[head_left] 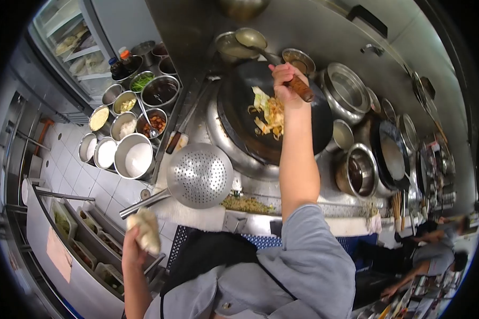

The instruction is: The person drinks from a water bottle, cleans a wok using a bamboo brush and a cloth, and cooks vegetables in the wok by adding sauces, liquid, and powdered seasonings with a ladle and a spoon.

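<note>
My right hand (288, 84) grips the wooden handle of a ladle (251, 38) and reaches out over a large dark wok (238, 109). The ladle's bowl is at the far side, over a metal bowl (228, 49) of pale liquid. Inside the wok lies a small heap of cooked food (271, 116), with cabbage-like pieces. Low on the left, my left hand (131, 251) is closed round a bunched, off-white cloth (145, 229). Near that cloth is the handle of a big perforated strainer (199, 175), which rests by the wok's near-left side.
To the left stand several metal containers of seasonings (134, 156) and two bottles (125, 57). A long-handled tool (185, 119) lies left of the wok. Pots and bowls (356, 171) line the right side. A co-worker (436, 250) is at far right.
</note>
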A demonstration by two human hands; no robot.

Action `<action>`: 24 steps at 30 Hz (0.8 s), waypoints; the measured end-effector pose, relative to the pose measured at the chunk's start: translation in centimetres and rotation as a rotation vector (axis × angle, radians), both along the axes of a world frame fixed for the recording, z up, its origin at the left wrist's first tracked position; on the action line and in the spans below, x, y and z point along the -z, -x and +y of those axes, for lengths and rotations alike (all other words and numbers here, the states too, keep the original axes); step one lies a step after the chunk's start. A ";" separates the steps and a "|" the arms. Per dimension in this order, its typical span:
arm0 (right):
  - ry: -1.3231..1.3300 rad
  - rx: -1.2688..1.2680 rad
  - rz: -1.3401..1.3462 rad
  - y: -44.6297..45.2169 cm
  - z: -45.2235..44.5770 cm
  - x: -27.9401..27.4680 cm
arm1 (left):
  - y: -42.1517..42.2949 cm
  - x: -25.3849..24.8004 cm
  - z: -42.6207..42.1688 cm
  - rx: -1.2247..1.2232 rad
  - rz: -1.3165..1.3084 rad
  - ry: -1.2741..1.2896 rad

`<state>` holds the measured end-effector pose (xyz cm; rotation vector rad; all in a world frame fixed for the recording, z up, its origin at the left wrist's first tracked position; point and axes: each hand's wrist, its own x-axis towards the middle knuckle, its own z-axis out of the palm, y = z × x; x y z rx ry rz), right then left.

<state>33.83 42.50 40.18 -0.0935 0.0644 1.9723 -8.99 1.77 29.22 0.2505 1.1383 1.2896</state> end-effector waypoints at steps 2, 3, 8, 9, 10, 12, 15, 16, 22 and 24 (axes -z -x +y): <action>-0.080 -0.048 0.089 -1.9 -3.1 0.6 | -2.3 -1.1 3.2 0.270 0.056 -0.133; -0.051 -0.033 0.072 -2.8 -4.8 0.7 | -3.7 -0.8 4.6 0.394 0.101 -0.130; 0.207 0.029 -0.638 -6.4 -11.6 -0.1 | -15.0 0.5 9.3 1.064 0.697 -0.531; 0.189 0.034 -0.976 -6.2 -13.4 -0.5 | -17.2 0.3 9.0 1.111 0.761 -0.611; 0.163 0.034 -1.314 -6.0 -14.9 -0.9 | -19.2 0.2 8.7 1.152 0.828 -0.693; 0.040 0.021 -1.705 -6.5 -16.5 -0.4 | -22.7 2.0 8.4 1.301 1.090 -0.884; -0.136 0.130 -2.209 -7.4 -19.1 -0.4 | -26.1 6.4 8.2 1.388 1.411 -1.167; -0.192 0.188 -2.363 -7.4 -20.2 -0.9 | -26.8 7.4 8.1 1.391 1.503 -1.261; -0.292 0.287 -2.281 -9.6 -24.0 1.7 | -28.3 9.2 7.9 1.139 1.466 -1.378; -0.601 0.564 -2.750 -10.1 -24.5 4.3 | -28.6 9.2 7.9 1.284 1.544 -1.286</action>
